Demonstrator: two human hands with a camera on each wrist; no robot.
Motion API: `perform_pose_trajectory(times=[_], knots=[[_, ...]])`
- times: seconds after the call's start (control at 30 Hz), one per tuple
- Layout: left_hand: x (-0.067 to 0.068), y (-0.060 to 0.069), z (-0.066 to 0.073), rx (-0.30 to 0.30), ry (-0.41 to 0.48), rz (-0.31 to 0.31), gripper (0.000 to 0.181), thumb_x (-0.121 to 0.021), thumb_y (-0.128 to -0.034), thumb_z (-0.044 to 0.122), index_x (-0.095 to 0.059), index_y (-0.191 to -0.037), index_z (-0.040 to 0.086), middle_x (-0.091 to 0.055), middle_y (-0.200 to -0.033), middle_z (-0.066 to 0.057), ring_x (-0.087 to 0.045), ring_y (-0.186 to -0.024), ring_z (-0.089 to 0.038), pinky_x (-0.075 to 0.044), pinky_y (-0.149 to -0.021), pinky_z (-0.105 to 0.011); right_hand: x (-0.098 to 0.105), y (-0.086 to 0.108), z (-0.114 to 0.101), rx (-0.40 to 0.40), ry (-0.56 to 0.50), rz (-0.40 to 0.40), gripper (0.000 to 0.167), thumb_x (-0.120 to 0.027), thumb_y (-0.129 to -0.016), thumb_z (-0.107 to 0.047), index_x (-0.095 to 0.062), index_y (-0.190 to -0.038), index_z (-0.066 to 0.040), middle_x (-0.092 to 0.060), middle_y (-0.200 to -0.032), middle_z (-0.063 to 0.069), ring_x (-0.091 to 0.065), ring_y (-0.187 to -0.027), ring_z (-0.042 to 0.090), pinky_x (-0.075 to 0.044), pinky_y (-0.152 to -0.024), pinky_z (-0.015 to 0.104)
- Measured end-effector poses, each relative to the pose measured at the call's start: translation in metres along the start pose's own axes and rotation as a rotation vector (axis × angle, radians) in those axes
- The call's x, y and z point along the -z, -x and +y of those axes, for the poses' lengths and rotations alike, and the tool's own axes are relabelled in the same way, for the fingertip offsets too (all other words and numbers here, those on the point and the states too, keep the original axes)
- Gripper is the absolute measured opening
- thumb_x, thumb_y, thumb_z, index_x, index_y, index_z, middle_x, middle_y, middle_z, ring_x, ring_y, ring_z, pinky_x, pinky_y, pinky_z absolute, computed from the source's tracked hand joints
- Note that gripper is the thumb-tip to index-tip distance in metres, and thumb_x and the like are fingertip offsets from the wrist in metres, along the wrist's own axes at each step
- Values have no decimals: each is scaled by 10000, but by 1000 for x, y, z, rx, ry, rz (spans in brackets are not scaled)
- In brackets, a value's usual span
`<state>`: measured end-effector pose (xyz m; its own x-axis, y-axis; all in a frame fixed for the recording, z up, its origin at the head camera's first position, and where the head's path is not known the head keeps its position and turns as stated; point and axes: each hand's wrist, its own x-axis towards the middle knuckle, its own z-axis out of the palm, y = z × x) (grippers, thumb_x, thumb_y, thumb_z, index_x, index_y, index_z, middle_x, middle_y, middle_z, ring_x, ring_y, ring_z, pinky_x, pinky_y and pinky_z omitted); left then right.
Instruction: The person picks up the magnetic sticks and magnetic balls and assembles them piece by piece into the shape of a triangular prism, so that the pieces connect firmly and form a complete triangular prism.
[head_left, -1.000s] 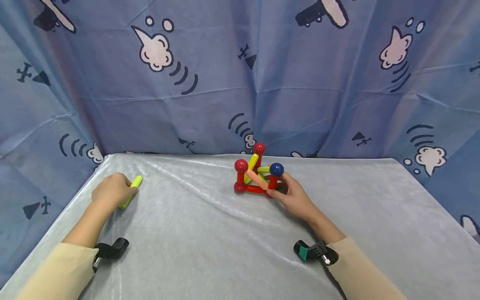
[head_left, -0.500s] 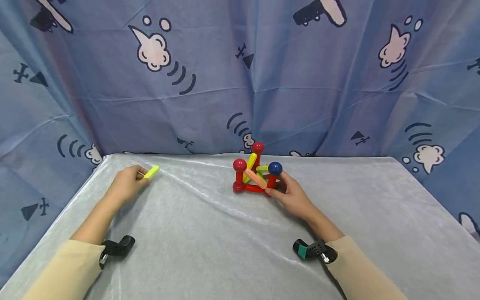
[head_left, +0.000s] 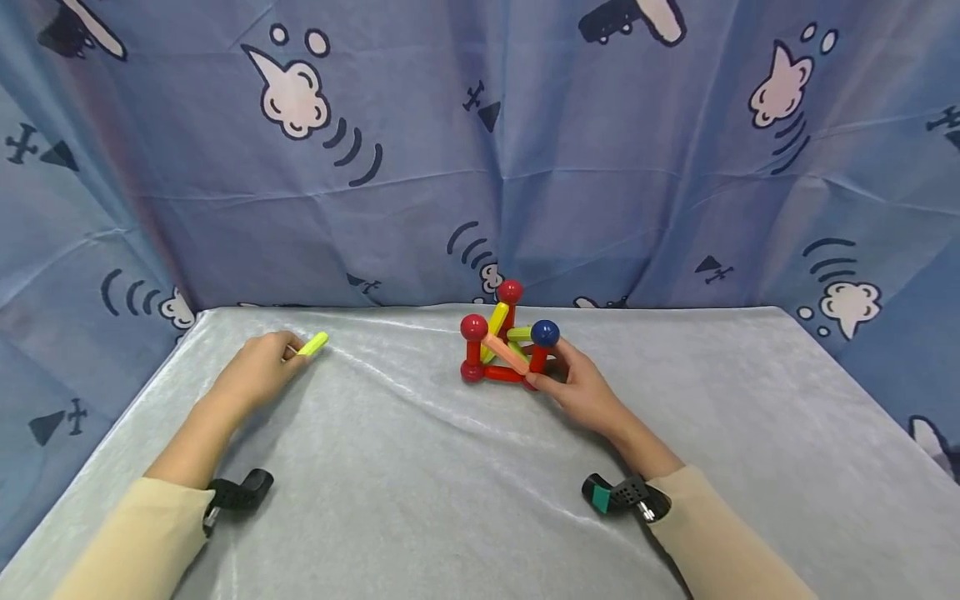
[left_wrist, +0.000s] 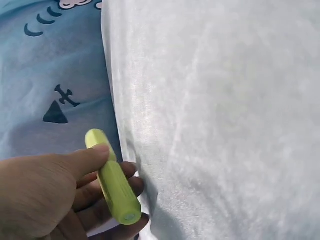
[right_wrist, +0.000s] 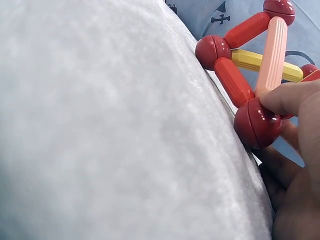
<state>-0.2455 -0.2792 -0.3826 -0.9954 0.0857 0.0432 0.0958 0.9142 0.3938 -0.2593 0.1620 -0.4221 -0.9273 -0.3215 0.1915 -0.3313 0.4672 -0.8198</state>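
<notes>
My left hand (head_left: 258, 371) pinches a yellow-green magnetic building rod (head_left: 313, 343) above the left part of the table. In the left wrist view the thumb lies on the rod (left_wrist: 119, 192), and a small round metal spot shows at its near end. On the table right of centre stands a frame of magnetic rods and balls (head_left: 504, 374). It has red balls (head_left: 474, 327), a blue ball (head_left: 545, 333) at its top right, and a slanting peach rod (right_wrist: 272, 57). My right hand (head_left: 588, 396) grips its lower right corner, the thumb by a red ball (right_wrist: 257, 124); some fingers are hidden.
A pale grey cloth (head_left: 397, 492) with creases covers the table. Behind it and at the sides hangs a blue printed curtain (head_left: 420, 108), close behind the rod frame. Black straps (head_left: 238, 493) sit on both wrists.
My left hand has moved forward and right with the yellow-green rod, mostly in the first half second. My right hand keeps its grip on the frame. The head view has shifted slightly.
</notes>
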Motion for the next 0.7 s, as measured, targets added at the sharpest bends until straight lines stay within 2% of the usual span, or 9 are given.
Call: perform_pose_trajectory(times=[0.13,0.23,0.33,0.47,0.6,0.7], knots=[[2,-1,2,-4,-16,-22,302,-596,-994,176,-642,-1181,-57,-740,-925,-161,-634,-755,-225,-493,-675,-399,-1,-1,-1,2,0,0,560,-693,-953,-139,-468,-1465,-104,-585,-1401,178,-619,-1180,363,-495,-1063,559],[1,0,4,-9,-45,-24,323,-577,-1001,175,-619,-1217,-61,-733,-902,-151,-646,-759,-239,-507,-690,-439,-1,-2,0,-10,1,4,567,-699,-950,-144,-469,-1467,-114,-587,-1402,170,-620,-1180,357,-495,-1063,556],[4,1,7,2,-86,-28,335,-573,-1008,198,-610,-1235,-45,-732,-945,-168,-672,-806,-295,-517,-711,-496,-1,-1,1,-15,5,5,572,-699,-952,-153,-465,-1473,-119,-585,-1410,170,-621,-1185,360,-494,-1062,559],[8,4,15,15,-125,-4,337,-566,-1018,222,-621,-1249,-18,-727,-1045,-197,-684,-886,-375,-516,-723,-542,-1,-1,1,-7,1,7,566,-699,-954,-159,-468,-1468,-111,-591,-1401,181,-628,-1181,363,-498,-1056,561],[11,5,29,-31,-63,74,307,-569,-1028,212,-656,-1233,1,-725,-1108,-206,-685,-985,-404,-522,-791,-560,0,-1,1,-14,-1,7,559,-699,-957,-173,-473,-1464,-109,-600,-1386,185,-630,-1177,357,-497,-1056,557],[13,5,51,-116,31,107,289,-594,-1026,201,-671,-1240,23,-729,-1133,-192,-683,-1058,-388,-522,-887,-567,0,-1,2,-21,7,6,555,-696,-959,-179,-474,-1463,-114,-604,-1381,180,-626,-1175,353,-494,-1058,556]])
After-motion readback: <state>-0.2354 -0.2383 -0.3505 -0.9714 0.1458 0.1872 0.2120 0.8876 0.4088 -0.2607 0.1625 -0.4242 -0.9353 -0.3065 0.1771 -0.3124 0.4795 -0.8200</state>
